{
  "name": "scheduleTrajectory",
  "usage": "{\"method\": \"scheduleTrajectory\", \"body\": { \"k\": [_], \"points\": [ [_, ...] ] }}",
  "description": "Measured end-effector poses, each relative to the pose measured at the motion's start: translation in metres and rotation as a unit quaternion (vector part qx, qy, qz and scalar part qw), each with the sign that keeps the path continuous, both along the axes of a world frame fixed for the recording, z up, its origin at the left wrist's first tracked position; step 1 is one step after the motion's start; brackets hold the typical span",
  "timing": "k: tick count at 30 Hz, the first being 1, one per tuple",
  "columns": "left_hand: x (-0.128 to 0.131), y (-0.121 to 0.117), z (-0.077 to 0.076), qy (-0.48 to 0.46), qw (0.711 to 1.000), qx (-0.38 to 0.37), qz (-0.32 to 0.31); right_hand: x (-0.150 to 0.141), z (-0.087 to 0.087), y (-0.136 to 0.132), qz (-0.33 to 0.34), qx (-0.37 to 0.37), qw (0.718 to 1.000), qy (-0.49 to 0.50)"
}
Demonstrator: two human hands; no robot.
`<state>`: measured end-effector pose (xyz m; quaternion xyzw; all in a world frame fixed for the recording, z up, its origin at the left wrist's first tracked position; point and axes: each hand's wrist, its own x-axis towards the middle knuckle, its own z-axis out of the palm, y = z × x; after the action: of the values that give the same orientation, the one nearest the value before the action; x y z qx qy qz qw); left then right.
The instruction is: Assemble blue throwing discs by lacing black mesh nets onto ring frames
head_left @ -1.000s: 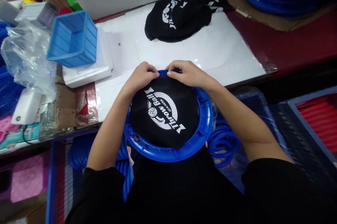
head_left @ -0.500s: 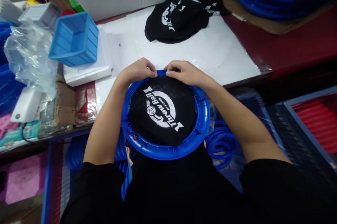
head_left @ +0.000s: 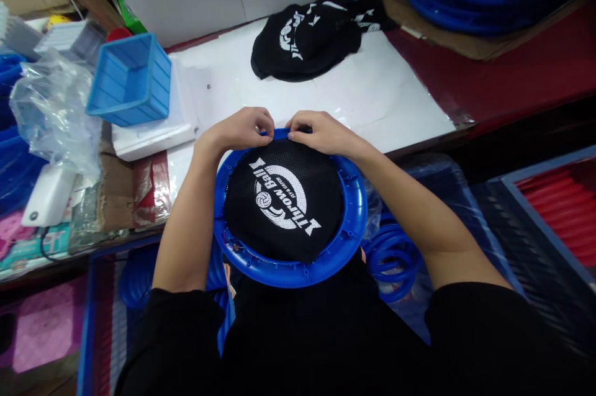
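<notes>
Swung outward at the wrist since a second ago, the left hand (head_left: 244,126) bares more of the ring (head_left: 302,275), its fingers pinched nearly closed on the far rim, the right hand (head_left: 321,130) pinching likewise just beside it. Inside the ring, nearer than both hands, lies the cloth (head_left: 285,197), though whether they grip its edge I cannot tell. Should either pinch slacken or pull unevenly, that edge could slip or pucker, and the unheld near edge ride up
</notes>
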<state>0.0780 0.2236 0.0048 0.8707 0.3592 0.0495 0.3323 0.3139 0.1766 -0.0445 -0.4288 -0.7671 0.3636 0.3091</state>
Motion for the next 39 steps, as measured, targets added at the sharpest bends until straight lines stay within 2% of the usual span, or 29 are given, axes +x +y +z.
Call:
{"method": "scheduleTrajectory", "body": {
  "k": [8,12,20,26,34,39],
  "points": [
    [0.016,0.021,0.009,0.110,0.994,0.001,-0.017,0.000,0.001,0.002,0.008,0.002,1.000,-0.015],
    [0.016,0.027,0.010,0.136,0.990,0.010,-0.037,0.000,0.001,0.002,0.015,0.009,1.000,-0.009],
    [0.006,0.013,0.005,0.066,0.997,0.007,-0.039,-0.001,0.002,0.000,0.014,0.007,1.000,-0.004],
    [-0.001,0.008,0.001,-0.006,0.998,-0.058,-0.012,0.000,0.003,-0.002,0.011,0.002,1.000,0.007],
    [-0.002,0.006,-0.007,0.017,1.000,-0.024,-0.007,0.000,0.005,-0.003,0.009,0.002,1.000,0.008],
    [-0.001,0.007,-0.008,0.021,0.999,-0.029,0.008,0.000,0.003,-0.002,0.011,0.004,1.000,0.012]
  ]
}}
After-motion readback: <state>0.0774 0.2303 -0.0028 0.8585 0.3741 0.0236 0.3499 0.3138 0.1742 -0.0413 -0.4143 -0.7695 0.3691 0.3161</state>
